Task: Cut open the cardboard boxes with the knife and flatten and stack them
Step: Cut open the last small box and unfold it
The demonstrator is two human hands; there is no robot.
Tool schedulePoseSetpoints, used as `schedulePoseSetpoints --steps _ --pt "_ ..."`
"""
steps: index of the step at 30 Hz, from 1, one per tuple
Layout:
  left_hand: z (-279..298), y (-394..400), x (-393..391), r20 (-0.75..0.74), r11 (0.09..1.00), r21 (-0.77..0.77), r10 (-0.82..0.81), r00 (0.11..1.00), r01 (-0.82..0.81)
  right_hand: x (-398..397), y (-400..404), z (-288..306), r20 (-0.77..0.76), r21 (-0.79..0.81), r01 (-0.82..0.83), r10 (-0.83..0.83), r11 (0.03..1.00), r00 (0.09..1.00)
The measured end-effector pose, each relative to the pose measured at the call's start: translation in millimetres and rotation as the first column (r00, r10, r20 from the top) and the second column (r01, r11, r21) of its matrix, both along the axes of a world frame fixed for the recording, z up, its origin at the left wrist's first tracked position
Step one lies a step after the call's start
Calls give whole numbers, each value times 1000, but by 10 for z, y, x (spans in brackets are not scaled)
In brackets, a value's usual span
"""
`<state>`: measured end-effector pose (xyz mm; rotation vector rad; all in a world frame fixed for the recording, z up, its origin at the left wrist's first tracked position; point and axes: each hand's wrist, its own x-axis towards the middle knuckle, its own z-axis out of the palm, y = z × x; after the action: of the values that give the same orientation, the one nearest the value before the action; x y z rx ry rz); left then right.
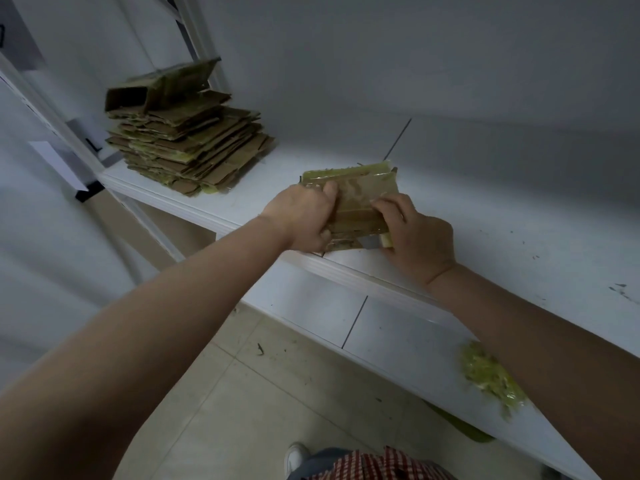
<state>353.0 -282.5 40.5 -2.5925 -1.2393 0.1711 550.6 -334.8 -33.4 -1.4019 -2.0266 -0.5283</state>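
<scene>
I have one box (360, 202) in front of me, at the near edge of the bench (485, 216), and both my hands are on it. My left hand (304, 216) grips its left end, fingers curled over the top and thumb underneath. My right hand (415, 233) pinches its right side, fingertips on the taped top face. The box is brown, wrapped in glossy yellowish tape, and I can read no print or label on it.

Left of the box and further back on the bench sits one stack (188, 147) of flattened boxes, too many layers to count, with one still-folded box (162, 86) lying tilted on top. No writing shows there either.

Right of the box and below the bench, beside my right forearm, lies one clump of yellowish tape scraps (491, 375). I cannot see the knife.
</scene>
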Motion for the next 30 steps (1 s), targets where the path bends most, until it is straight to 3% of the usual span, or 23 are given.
schedulePoseSetpoints --steps 2,6,13,21,26,30 --pt "18 23 -152 54 1000 -12 -17 998 18 -58 -44 -17 -24 54 -54 55 997 998" --pt "-115 -23 -331 186 1000 -23 -16 982 20 -93 -81 -170 75 78 -229 223 970 972" --pt "-142 -30 -310 241 998 -52 49 969 -38 -139 -121 -223 119 46 -183 177 982 977" --pt "-159 -30 -315 246 996 -67 69 967 -54 -275 -145 -28 71 -321 -55 82 945 994" --pt "-113 -37 -322 236 997 -46 78 969 -69 -309 -204 41 81 -396 -20 56 918 995" --pt "-123 -26 -368 250 995 -75 79 965 -62 -276 -260 -4 -16 -417 -92 94 904 995"
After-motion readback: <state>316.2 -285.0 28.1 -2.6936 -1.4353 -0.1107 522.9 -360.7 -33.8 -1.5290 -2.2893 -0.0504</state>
